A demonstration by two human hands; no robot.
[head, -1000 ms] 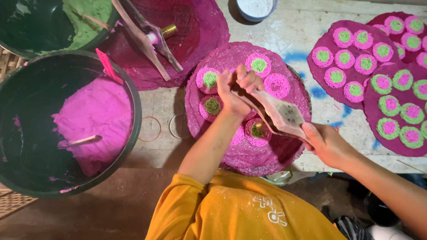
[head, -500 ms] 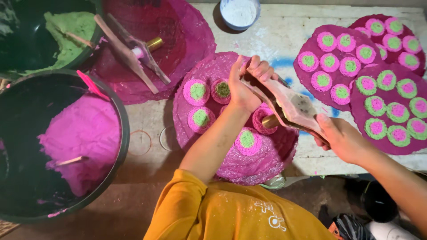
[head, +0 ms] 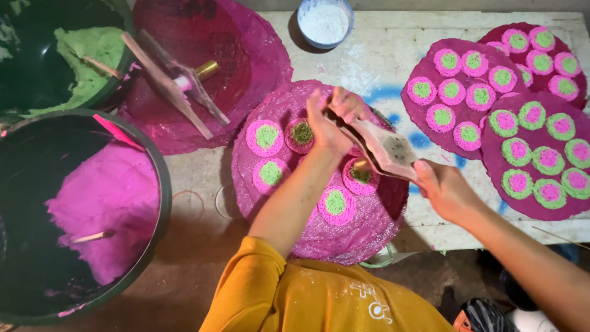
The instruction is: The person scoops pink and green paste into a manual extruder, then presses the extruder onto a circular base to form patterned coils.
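A wooden press (head: 384,147) is held between both hands — the left hand (head: 329,120) is closed round its far end and the right hand (head: 445,187) is closed round its near end. It is kept just above a round pink mat (head: 307,240), where pink and green noodle rounds (head: 335,206) are laid out.

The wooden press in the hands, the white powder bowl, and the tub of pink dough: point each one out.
wooden press (head: 387,150), head view, on its flat upper paddle.
white powder bowl (head: 302,27), head view, on its blue rim.
tub of pink dough (head: 161,178), head view, on its dark right rim.
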